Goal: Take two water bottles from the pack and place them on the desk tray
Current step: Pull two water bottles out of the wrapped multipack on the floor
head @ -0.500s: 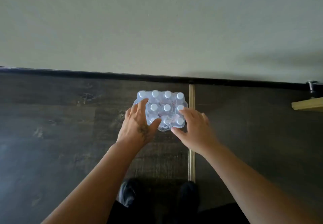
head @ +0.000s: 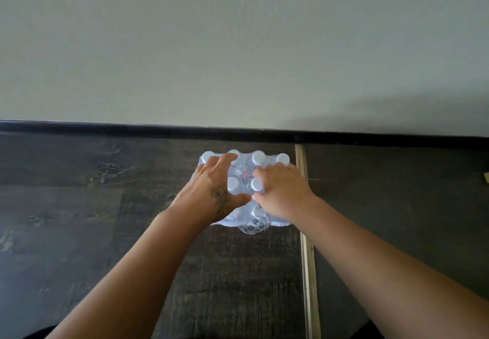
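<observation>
Head view: a shrink-wrapped pack of water bottles [head: 244, 193] is seen standing on the dark wooden floor [head: 79, 219], close to the black skirting board [head: 132, 127] at the foot of a pale wall [head: 238, 47], with a light strip [head: 307, 246] in the floor just to its right. Both hands are laid on top of the pack. The left hand [head: 214, 193] is spread over the left side, fingers reaching toward the far caps and thumb pointing inward; its grip is wide and closed on nothing. The right hand [head: 283, 193] is curled over the right side, fingertips pressed into the film beside a white cap [head: 256, 184]; whether film or a bottle neck is pinched under it cannot be told. Several caps remain under the wrap, and no bottle is seen free of the pack. No desk tray is in view.

The step in hand is judged to be the opening of the wrap, so the task is at its start. The next move would call for the film to be torn or stretched between the hands, one hand steadying the pack, until a first bottle can be drawn out by its neck.
</observation>
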The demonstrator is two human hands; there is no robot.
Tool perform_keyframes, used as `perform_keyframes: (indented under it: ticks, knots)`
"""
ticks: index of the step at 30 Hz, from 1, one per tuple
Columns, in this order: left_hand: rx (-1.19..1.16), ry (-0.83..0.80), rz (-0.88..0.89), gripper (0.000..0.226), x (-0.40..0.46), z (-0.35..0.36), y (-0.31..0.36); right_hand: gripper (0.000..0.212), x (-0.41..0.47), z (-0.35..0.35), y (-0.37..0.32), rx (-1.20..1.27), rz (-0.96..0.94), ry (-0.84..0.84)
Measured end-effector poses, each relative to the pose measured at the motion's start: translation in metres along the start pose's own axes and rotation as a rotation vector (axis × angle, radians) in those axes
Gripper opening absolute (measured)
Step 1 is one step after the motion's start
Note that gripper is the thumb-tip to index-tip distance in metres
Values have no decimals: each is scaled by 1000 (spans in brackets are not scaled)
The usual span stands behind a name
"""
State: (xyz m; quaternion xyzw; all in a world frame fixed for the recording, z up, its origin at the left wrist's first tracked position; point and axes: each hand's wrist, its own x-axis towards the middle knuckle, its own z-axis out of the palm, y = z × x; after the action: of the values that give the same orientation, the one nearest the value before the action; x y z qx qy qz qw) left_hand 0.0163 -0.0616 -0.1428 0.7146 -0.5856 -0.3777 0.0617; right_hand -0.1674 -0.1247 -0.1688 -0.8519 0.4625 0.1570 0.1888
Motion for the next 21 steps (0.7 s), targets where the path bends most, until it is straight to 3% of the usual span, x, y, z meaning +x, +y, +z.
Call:
perform_keyframes:
  ticks: [5, 8, 12, 15, 21]
  knots:
    - [39, -93, 57, 69, 16, -23, -1, 34, 9, 11, -4, -126, -10, 83]
    - [34, -56, 69, 74, 22, -24, -5, 32, 11, 12, -4, -108, -33, 108]
    - [134, -116, 76, 97, 26, -17, -9, 36, 9, 4, -3, 42, 3, 144]
    - [135, -104, 96, 93, 32, -16, -6, 27, 2, -15, -1, 134, -24, 229]
    - [-73, -51, 106, 104, 36, -20, 8, 33, -11, -69, 0, 326, -65, 355]
